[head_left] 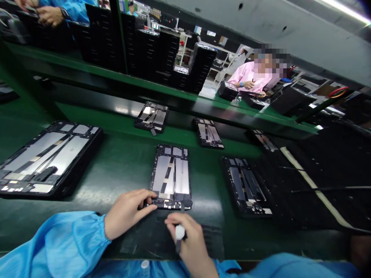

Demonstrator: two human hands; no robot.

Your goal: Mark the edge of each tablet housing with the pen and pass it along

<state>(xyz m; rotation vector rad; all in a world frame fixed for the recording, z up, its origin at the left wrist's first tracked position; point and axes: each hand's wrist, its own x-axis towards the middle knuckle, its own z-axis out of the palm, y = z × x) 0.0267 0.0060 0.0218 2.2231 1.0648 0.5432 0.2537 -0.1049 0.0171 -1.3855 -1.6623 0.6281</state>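
An opened tablet (182, 177) lies in front of me, its silver inside, flat cables and a small circuit board at the near edge exposed. My left hand (130, 210) has its thumb and fingers at the near left corner, gripping that edge. Just below the near right corner is my right hand (187, 235), closed around a small tool (180, 232) with a white rounded end and a dark grey part; its tip is hidden, so I cannot tell its kind. A short dark strip (182, 206) sticks out from the tablet's near edge. Under both hands is a dark mat (145, 243).
A stack topped by an opened tablet (52, 154) stands left; another tablet (246, 189) lies right. More tablets (152, 116) sit on the green strip behind. Tall black stacks (162, 54) line the shelf. A person in pink (246, 75) and a blue-sleeved co-worker's hands (50, 15) are beyond.
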